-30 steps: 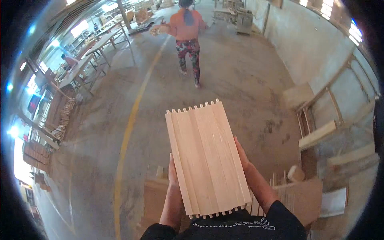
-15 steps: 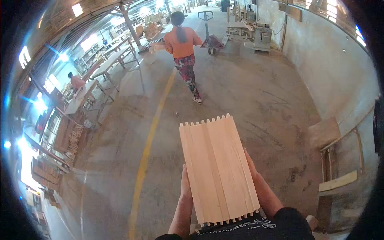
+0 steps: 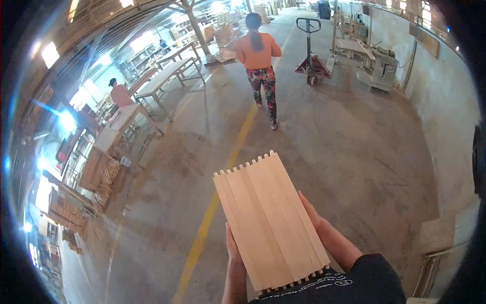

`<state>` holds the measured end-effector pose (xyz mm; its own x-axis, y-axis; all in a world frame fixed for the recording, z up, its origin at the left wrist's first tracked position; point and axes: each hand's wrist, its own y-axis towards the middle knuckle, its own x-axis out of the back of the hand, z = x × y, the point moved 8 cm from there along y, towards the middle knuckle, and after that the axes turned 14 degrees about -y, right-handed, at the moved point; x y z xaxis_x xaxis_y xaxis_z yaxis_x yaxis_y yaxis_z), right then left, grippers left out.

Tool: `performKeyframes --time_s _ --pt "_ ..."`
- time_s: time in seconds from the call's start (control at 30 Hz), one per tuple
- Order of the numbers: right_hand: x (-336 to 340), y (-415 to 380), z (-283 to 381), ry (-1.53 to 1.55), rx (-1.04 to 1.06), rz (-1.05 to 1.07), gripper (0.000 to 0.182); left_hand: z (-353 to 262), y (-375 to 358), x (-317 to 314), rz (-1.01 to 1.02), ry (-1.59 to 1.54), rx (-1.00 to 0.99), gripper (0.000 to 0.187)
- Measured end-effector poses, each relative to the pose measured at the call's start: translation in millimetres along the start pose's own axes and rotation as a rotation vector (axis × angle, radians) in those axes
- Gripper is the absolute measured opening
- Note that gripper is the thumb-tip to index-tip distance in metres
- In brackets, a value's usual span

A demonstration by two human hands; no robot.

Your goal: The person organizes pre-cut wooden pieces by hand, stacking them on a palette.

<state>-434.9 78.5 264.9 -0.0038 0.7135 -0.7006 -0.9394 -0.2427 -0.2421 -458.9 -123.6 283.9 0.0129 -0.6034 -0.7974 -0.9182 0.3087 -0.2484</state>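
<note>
A pale wooden panel (image 3: 271, 220) with finger-like dovetail teeth along its far and near ends is carried in front of my body. More toothed edges show beneath it at the near end, as of a stack. My left hand (image 3: 232, 245) grips the left long side, its fingers mostly hidden under the wood. On the opposite side my right hand (image 3: 311, 213) presses against the edge, fingers pointing forward. The near end of the wood lies close to my black shirt (image 3: 349, 283).
Ahead, a person in an orange top (image 3: 257, 50) walks away along a yellow floor line (image 3: 207, 223). A pallet jack (image 3: 310, 63) stands beyond to the right, near a machine (image 3: 377, 68). Long tables (image 3: 164, 81) and a seated person (image 3: 120, 95) are at left; a wall (image 3: 445, 121) runs along the right.
My view has turned left and moved forward, so the tables and pallet jack appear farther right. The person ahead has stepped on. Both hands keep hold of the wooden panel, now tilted more leftward.
</note>
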Motion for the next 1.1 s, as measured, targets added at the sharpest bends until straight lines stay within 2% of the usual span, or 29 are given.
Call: performKeyframes --time_s 0.07,0.1,0.2,0.3,0.37,0.47,0.6,0.67,0.8,0.9,1.0,1.1 --pt "31.3 90.8 53.9 0.0 0.021 -0.027 0.07 -16.8 113.9 -21.7 -0.012 -0.049 0.035 0.06" --pt "41.8 120.5 73.1 -0.019 0.023 -0.031 0.07 -20.8 148.8 -26.7 -0.042 -0.085 0.058 0.06" --pt "63.0 223.7 161.1 -0.039 0.055 -0.028 0.069 -50.3 275.2 -79.7 0.094 -0.028 0.097 0.058" --pt "86.5 305.7 234.6 0.003 0.084 -0.076 0.069 -61.6 397.0 -103.3 -0.047 0.027 0.094 0.058" --pt "112.2 363.1 280.3 -0.02 0.082 -0.149 0.069 -60.2 487.5 -109.6 0.02 0.01 0.109 0.057" --pt "171.3 472.7 339.7 -0.063 0.174 -0.089 0.069 -57.5 609.1 -136.8 0.017 -0.045 0.136 0.058" --pt "206.6 605.3 431.7 0.017 0.115 -0.018 0.069 -77.1 778.1 -169.1 -0.054 0.04 0.128 0.061" --pt "225.8 679.3 495.6 0.045 0.09 0.022 0.069 -92.9 858.6 -204.6 -0.03 0.018 0.106 0.062" --pt "297.4 832.6 600.1 -0.053 0.074 -0.05 0.068 -99.3 1037.6 -249.4 -0.062 -0.119 0.119 0.062" --pt "338.3 944.9 657.9 0.002 0.069 -0.01 0.068 -108.1 1169.5 -264.1 0.016 -0.104 0.075 0.063" --pt "375.0 1051.3 736.7 0.056 0.117 -0.018 0.067 -121.4 1311.9 -288.2 0.009 0.003 0.039 0.061" --pt "414.3 1133.4 816.2 0.012 0.169 -0.042 0.067 -132.1 1430.2 -339.6 -0.062 -0.025 0.216 0.059"
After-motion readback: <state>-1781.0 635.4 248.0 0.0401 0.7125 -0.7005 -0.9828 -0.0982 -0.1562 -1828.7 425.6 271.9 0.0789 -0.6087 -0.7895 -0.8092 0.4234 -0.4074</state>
